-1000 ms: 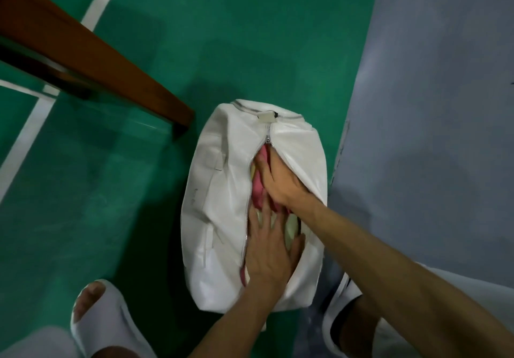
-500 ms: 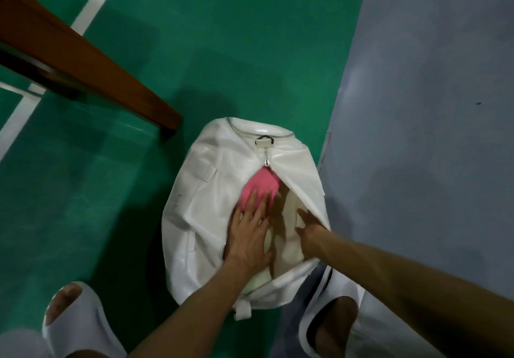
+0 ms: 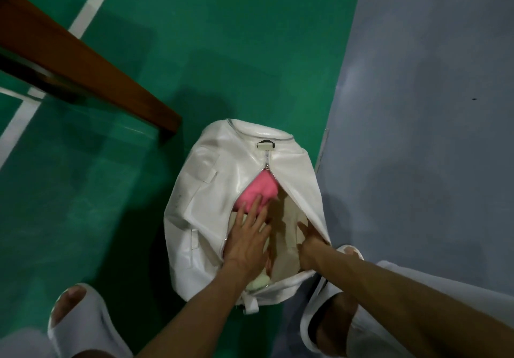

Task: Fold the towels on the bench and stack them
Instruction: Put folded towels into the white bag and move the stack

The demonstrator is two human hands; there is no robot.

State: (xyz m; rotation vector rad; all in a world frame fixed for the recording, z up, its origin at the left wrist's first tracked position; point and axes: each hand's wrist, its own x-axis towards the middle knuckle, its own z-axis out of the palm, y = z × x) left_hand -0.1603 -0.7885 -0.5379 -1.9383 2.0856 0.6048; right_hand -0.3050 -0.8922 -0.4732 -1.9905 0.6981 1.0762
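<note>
A white zip bag (image 3: 205,207) lies open on the green floor. Inside at the far end of the opening sits a pink towel (image 3: 257,190), and a pale yellow towel (image 3: 260,282) shows at the near end. My left hand (image 3: 247,242) lies flat in the opening, its straight fingertips touching the pink towel. My right hand (image 3: 308,242) holds the bag's right flap, thumb inside the opening and fingers hidden behind the flap. The brown wooden bench (image 3: 83,62) runs across the upper left, and no towel shows on its visible part.
The green floor with white lines (image 3: 91,4) meets a grey floor area (image 3: 417,107) just right of the bag. My feet in white slippers stand at the lower left (image 3: 75,321) and beside the bag's near right corner (image 3: 328,310).
My right hand has come out of the bag's middle to its right flap, widening the opening. The pink towel is now exposed, and my left hand has slid forward onto it.
</note>
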